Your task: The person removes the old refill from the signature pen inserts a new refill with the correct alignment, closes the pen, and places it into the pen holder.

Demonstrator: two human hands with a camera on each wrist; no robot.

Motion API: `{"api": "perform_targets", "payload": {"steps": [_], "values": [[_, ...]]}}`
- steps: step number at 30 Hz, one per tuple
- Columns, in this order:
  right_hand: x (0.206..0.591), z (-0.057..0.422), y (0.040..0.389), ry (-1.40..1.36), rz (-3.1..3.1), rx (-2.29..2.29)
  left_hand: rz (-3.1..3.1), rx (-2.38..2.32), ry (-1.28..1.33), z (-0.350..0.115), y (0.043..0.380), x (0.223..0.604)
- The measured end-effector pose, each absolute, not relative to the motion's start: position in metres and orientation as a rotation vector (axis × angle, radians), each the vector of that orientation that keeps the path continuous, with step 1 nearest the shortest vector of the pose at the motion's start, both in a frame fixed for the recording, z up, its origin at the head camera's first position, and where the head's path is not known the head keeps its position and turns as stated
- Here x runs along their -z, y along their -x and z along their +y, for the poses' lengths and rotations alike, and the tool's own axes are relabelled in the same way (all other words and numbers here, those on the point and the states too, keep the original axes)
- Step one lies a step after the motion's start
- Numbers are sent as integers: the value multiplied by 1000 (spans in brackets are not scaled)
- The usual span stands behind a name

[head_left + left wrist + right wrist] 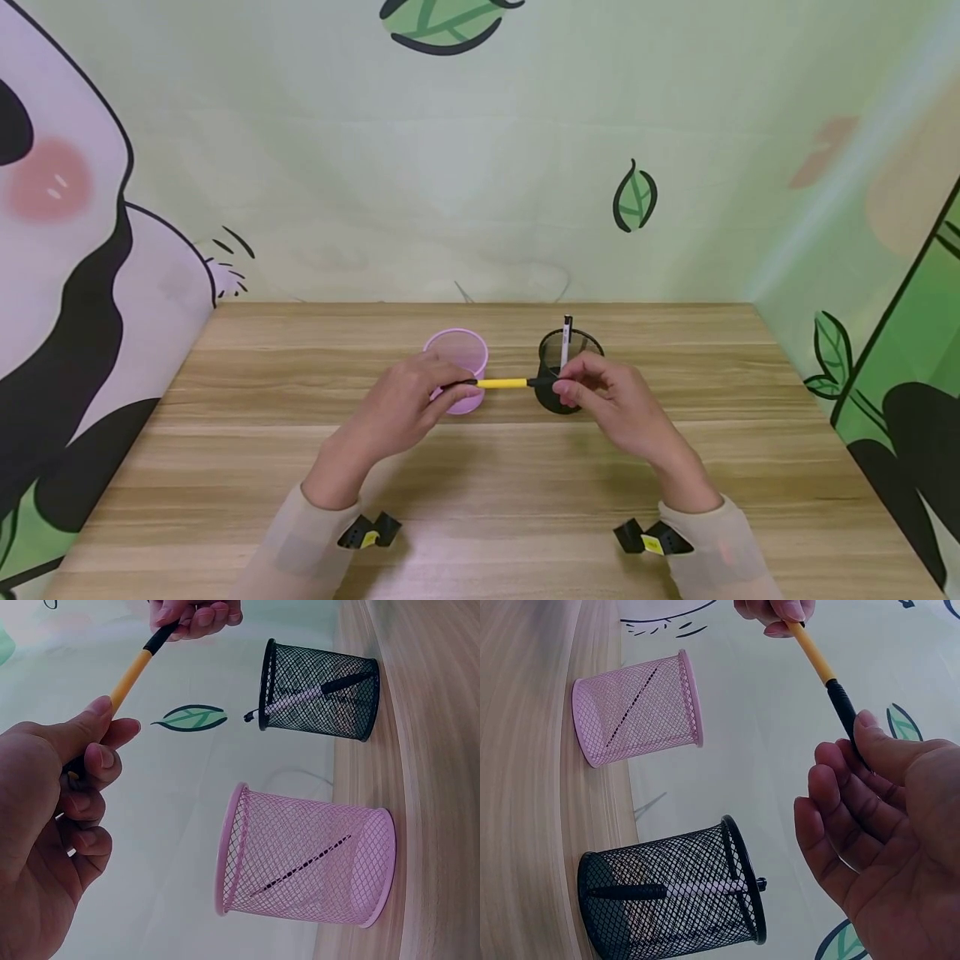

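A yellow pen with black ends (502,383) is held level between both hands, above the table. The left hand (405,404) pinches one black end between thumb and fingers. At the other end, the right hand (611,404) pinches the black grip part. Behind the left hand stands a pink mesh pen holder (307,859), upright. A black mesh pen holder (671,892) stands behind the right hand. Inside the black one leans a white-and-black pen (566,342), its tip end above the rim. The pen's ends are partly hidden by the fingers.
The wooden table (247,475) reaches back to a pale green printed cloth wall (337,167). Cloth panels also border its left and right sides. Small black devices (652,537) are strapped at both wrists, over light sleeves.
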State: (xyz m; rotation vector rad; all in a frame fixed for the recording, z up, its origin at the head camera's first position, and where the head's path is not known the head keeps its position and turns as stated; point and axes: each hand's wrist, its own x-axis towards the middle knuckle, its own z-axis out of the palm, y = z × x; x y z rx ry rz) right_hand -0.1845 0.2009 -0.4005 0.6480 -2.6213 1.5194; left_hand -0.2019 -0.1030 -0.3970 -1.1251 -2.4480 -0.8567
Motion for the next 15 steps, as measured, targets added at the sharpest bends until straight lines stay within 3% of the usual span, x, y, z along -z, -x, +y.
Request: {"api": "perform_targets", "payload": {"steps": [15], "values": [[402, 201, 185, -634, -2596, -1481, -2423, 851, 1138, -103, 203, 398]]}}
